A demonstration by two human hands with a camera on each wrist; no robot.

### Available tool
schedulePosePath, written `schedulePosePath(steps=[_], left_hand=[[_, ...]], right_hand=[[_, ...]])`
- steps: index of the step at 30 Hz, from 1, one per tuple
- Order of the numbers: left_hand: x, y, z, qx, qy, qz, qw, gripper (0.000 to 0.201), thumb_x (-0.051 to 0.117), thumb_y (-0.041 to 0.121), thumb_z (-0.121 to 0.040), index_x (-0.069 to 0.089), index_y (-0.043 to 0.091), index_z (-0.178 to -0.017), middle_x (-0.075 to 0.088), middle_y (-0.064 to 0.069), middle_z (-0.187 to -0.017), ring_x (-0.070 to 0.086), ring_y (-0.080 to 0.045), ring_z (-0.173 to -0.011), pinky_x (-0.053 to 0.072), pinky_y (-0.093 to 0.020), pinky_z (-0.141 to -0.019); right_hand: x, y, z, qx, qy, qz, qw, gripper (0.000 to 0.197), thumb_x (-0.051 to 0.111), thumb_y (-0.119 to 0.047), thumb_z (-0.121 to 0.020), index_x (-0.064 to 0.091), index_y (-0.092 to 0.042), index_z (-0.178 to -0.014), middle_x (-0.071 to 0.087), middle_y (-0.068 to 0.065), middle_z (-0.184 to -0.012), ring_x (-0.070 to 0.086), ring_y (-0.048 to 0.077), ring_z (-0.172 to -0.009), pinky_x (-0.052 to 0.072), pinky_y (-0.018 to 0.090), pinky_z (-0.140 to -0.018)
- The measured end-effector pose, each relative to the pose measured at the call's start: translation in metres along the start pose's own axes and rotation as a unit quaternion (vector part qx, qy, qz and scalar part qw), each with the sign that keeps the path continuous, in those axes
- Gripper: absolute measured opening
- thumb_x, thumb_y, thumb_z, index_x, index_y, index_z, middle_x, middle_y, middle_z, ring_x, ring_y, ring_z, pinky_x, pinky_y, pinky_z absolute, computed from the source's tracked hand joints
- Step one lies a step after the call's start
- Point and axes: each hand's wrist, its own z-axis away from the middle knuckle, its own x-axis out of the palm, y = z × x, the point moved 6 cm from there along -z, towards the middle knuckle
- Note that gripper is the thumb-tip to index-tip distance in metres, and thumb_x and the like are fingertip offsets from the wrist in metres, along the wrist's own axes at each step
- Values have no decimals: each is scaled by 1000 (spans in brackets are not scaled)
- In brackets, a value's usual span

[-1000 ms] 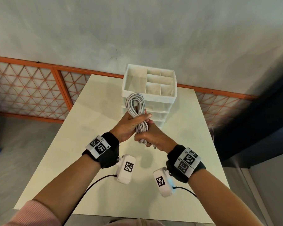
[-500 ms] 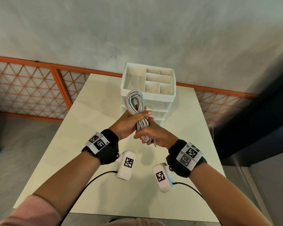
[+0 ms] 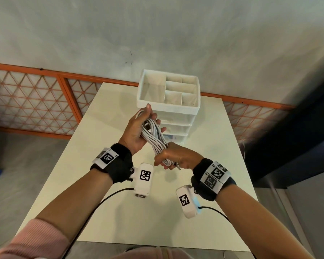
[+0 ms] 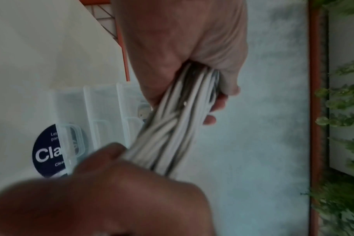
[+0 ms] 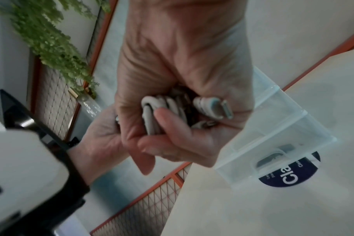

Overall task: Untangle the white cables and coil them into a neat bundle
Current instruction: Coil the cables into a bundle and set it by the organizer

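— While both hands are up above the table (image 3: 94,184), what does the bundle look like?

— The white cables (image 3: 153,135) are gathered into one long hank of many parallel strands, smooth and round, slightly twisted over one another along the middle. It runs on a slant, near end low and to the right, far end higher and to the left.

— Who has which end?

— The right hand (image 3: 178,157) is clenched in a fist round the near, lower end. From the right wrist view, folded loops (image 5: 152,111) and a flat metal-tipped plug (image 5: 222,110) poke out of that fist. The left hand (image 3: 137,131) grasps the far, upper end, thumb laid along one side and fingers curled round the other.

— So the hank is off the table?

— Yes, held in the air between the two hands, in front of the drawer unit (image 3: 176,126).

— And that unit?

— Translucent plastic drawers stacked under a white open tray (image 3: 168,107) split into square compartments, standing at the far edge of the smooth, pale table. A dark round sticker (image 4: 48,151) sits on one drawer front. Beyond it is a grey wall with an orange-framed lattice panel (image 3: 30,101).
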Motion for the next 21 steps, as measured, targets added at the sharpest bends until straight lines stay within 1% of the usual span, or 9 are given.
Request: schedulePosePath(steps=[4,8,10,14,15,17,18,19,21], left_hand=[[-2,-9,0,2,107,-11,994,40,56,48,-88,45,20,-62,40,7,-48,41,-9,-42,41,-20,-44],[-2,-16,1,1,169,-14,986,43,61,44,-88,41,19,-58,32,8,-40,29,-6,-33,29,-14,-38],[-1,-21,1,-4,163,-13,987,44,62,43,-88,41,19,-58,32,8,-41,30,-7,-34,30,-15,-39],[6,-30,3,-9,105,-34,994,42,60,42,-89,43,18,-58,35,6,-44,36,-9,-39,38,-20,-43],[7,-29,2,-10,96,-39,995,42,59,42,-89,43,18,-58,35,6,-44,37,-9,-40,40,-20,-44],[8,-28,1,-12,92,-36,995,41,59,42,-89,43,18,-60,35,6,-45,38,-9,-41,40,-20,-44],[9,-27,-1,-13,90,-33,995,41,58,42,-89,43,18,-60,35,6,-46,38,-9,-41,40,-20,-44],[8,-27,-2,-13,88,-35,995,41,58,43,-90,43,18,-60,35,6,-45,38,-8,-40,40,-19,-43],[8,-27,-4,-19,78,-53,995,43,56,43,-90,42,19,-57,35,7,-44,39,-8,-39,41,-19,-42]], right_hand=[[6,5,2,-40,35,16,998,21,61,-1,-72,48,-11,-59,49,2,-47,48,9,-36,34,17,-40],[2,12,2,-64,75,40,994,22,61,-2,-69,45,-11,-59,48,0,-44,45,7,-31,35,20,-41],[-2,15,3,-56,63,72,994,20,64,-5,-70,48,-11,-60,52,1,-49,49,9,-38,41,22,-46],[-12,13,3,-58,49,162,984,20,76,-17,-67,61,-9,-79,63,6,-69,61,18,-58,46,25,-55],[-13,11,3,-73,48,155,984,20,76,-14,-67,65,-9,-83,65,5,-70,63,15,-58,47,25,-54],[-13,8,6,-109,43,124,985,22,73,-6,-70,67,-14,-89,65,-2,-72,58,0,-47,46,19,-50],[-12,7,7,-123,38,109,986,23,72,-5,-72,66,-15,-91,66,-4,-76,56,-3,-47,46,18,-49],[-10,7,8,-134,33,92,986,22,71,-5,-74,64,-15,-92,66,-4,-79,57,-2,-49,45,18,-49],[-5,9,10,-148,25,77,986,15,71,-10,-78,60,-11,-88,63,-2,-68,57,7,-49,45,19,-47]])
